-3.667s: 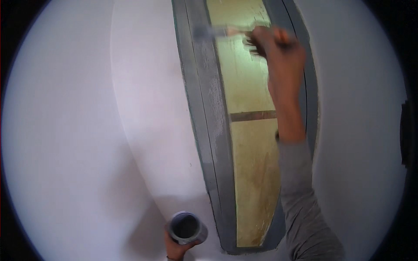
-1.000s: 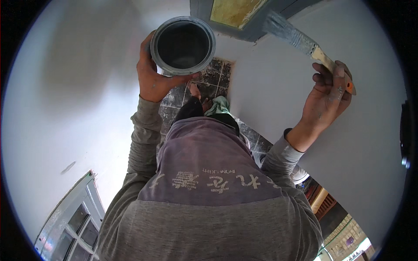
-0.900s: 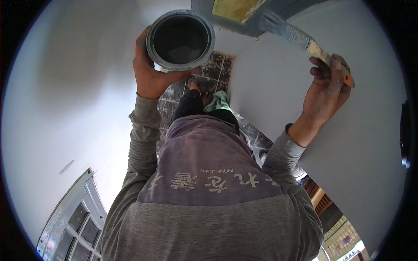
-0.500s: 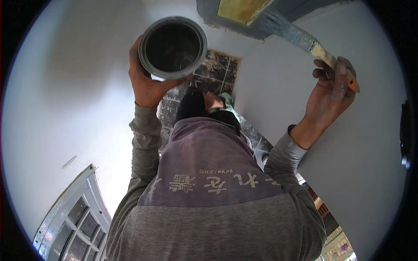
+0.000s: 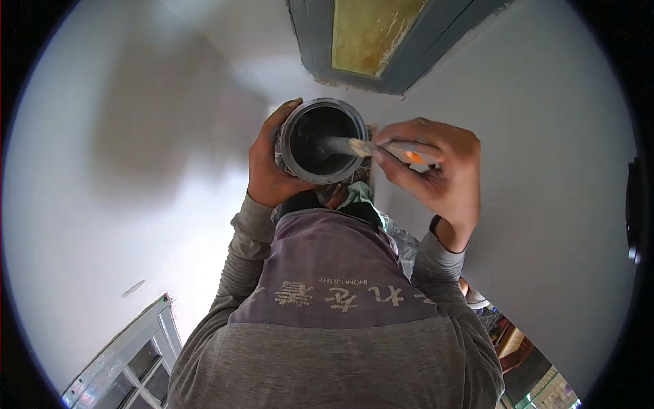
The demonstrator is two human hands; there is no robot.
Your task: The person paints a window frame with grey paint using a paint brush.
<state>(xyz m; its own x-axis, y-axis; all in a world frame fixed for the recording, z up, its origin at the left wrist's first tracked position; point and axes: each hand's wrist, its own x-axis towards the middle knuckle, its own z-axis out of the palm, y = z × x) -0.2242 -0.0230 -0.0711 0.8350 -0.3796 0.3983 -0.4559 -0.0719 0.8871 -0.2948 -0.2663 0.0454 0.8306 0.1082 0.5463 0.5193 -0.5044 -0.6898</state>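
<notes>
My left hand (image 5: 271, 163) is wrapped round a round metal paint can (image 5: 321, 178), its open mouth facing up at me. Dark grey paint (image 5: 310, 136) shows inside, though how deep it goes I cannot tell. From the right, my right hand (image 5: 436, 167) pinches the handle of a paintbrush (image 5: 361, 147), with an orange mark near the handle's end. The brush crosses the can's rim, and its bristles are inside the mouth, blurred. Whether they touch the paint is unclear.
Ahead and above is a grey-painted frame (image 5: 392, 82) around a yellowish panel (image 5: 368, 34). Pale walls (image 5: 545, 170) rise on both sides. A grey door or window with glass panes (image 5: 146, 361) stands at lower left. Dark tiled floor (image 5: 407, 249) shows beside my body.
My right hand has brought the brush from the grey frame at upper right down and left into the can. My left hand has moved the can right and lower.
</notes>
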